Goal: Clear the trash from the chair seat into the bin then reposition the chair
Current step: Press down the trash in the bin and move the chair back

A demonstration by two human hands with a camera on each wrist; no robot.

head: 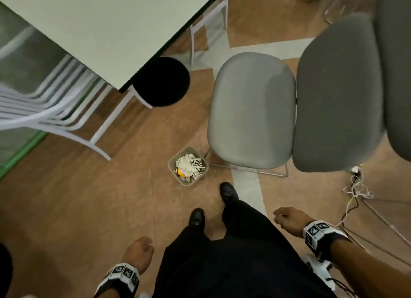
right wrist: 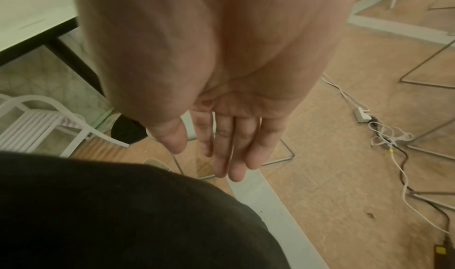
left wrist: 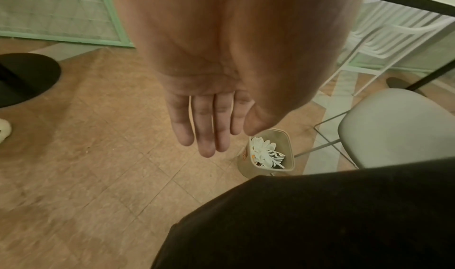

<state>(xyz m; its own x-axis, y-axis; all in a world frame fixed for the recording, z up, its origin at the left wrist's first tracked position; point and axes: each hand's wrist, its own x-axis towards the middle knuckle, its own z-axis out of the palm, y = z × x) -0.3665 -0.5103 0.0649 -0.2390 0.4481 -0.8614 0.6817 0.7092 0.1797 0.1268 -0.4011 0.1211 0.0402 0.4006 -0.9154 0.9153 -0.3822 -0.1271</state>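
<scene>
The grey chair stands ahead of me on the wooden floor, its padded seat bare. A small beige bin sits on the floor at the seat's front left corner, holding crumpled white paper, a striped scrap and something orange. The same bin shows past my left fingers. My left hand hangs at my side, fingers straight and relaxed, holding nothing. My right hand hangs on the other side, also empty, with its fingers hanging straight toward the floor.
A pale green table fills the upper left, with a black round stool under its corner and white stacked chairs beside it. A darker grey chair stands right of the first. Cables lie on the floor at right.
</scene>
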